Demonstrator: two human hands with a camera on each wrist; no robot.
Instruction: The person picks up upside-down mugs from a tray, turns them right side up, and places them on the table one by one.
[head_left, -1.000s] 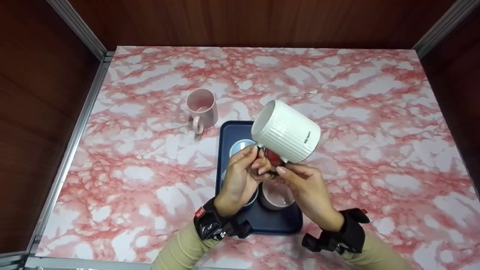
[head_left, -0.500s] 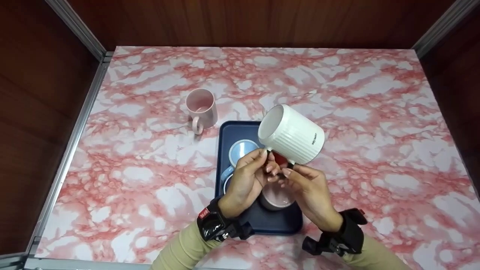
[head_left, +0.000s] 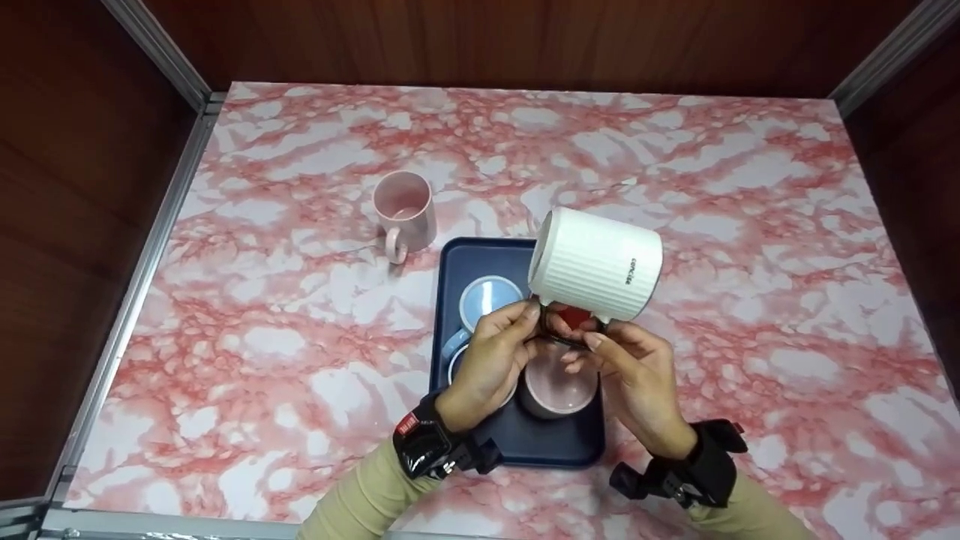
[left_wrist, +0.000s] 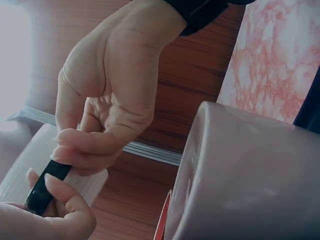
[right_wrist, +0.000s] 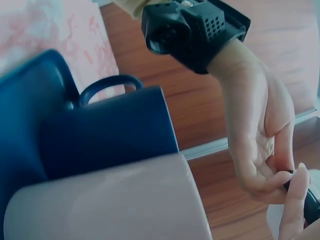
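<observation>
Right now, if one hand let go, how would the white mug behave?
The white mug might twist: left hand and right hand both pinch only its handle. Probably stiff: its ribbed wall looks rigid. If laid down, likely to roll unevenly: round body, protruding handle.

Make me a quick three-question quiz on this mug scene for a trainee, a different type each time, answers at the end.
1. Fill in: the left grip and the ___ grip both hold the dark handle of the white mug.
2. Which stands on the marbled table, off the blue tray? A, the white mug; B, a pink mug; C, the light blue mug.
3. True or false: the white mug stands upright on the blue tray.

Key:
1. Right: the right grip pinches it too.
2. B.
3. False: it is held tipped sideways in the air.
</observation>
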